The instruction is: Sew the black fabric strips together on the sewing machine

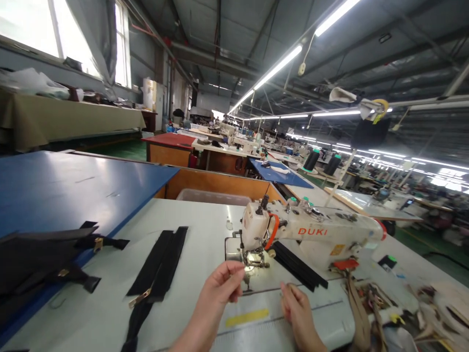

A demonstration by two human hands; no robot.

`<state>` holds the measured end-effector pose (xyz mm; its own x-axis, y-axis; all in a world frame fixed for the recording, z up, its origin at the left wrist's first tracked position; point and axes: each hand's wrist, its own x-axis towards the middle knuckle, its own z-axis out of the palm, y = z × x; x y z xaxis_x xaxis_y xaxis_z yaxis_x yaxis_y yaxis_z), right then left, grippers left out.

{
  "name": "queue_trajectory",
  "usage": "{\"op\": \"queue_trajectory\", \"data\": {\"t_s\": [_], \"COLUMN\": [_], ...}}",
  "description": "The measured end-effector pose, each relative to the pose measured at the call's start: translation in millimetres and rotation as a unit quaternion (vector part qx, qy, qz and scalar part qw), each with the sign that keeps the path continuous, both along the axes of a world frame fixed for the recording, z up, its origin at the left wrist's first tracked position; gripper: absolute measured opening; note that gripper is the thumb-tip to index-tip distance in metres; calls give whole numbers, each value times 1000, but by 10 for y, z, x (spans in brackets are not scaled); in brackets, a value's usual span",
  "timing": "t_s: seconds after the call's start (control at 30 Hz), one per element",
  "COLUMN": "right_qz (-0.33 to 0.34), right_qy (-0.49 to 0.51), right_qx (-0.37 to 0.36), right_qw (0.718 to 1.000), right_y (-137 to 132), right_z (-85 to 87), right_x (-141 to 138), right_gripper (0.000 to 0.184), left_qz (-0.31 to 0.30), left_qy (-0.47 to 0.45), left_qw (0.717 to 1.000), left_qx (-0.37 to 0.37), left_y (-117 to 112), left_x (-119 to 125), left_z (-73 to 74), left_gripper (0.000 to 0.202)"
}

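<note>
Your right hand (pixel 298 308) rests low on the white tabletop (pixel 205 244), fingers curled together; whether they pinch anything is unclear. Your left hand (pixel 225 283) is raised just before the needle area of the sewing machine (pixel 315 232), thumb and fingertips pressed together in a small grip, perhaps on thread too fine to see. Black zipper strips (pixel 161 261) lie to your left.

white table (pixel 110 303); sewing machine (pixel 315 234); black strips (pixel 159 264); yellow tape (pixel 246 318)

place: garment factory | evidence: sewing machine (pixel 311 234), rows of worktables (pixel 220 146), thread cones (pixel 311 160)
</note>
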<state>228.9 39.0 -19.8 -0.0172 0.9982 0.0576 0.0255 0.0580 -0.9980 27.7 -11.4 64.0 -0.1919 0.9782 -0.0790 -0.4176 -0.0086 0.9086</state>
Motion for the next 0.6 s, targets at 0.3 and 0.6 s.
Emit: {"op": "queue_trajectory", "data": {"t_s": [0.3,0.6], "right_qz": [-17,-1], "right_qy": [-27,-56], "right_qx": [12,32], "right_qw": [999,998], "right_y": [-7,-27], "right_z": [30,80], "right_x": [-29,-32], "right_gripper": [58,58], "left_qz": [61,1], "left_qy": [81,44], "left_qw": [994,999], "left_qx": [35,23], "left_y": [332,485], "left_x": [322,463], "left_z": [-88,-34], "left_gripper": [50,20]}}
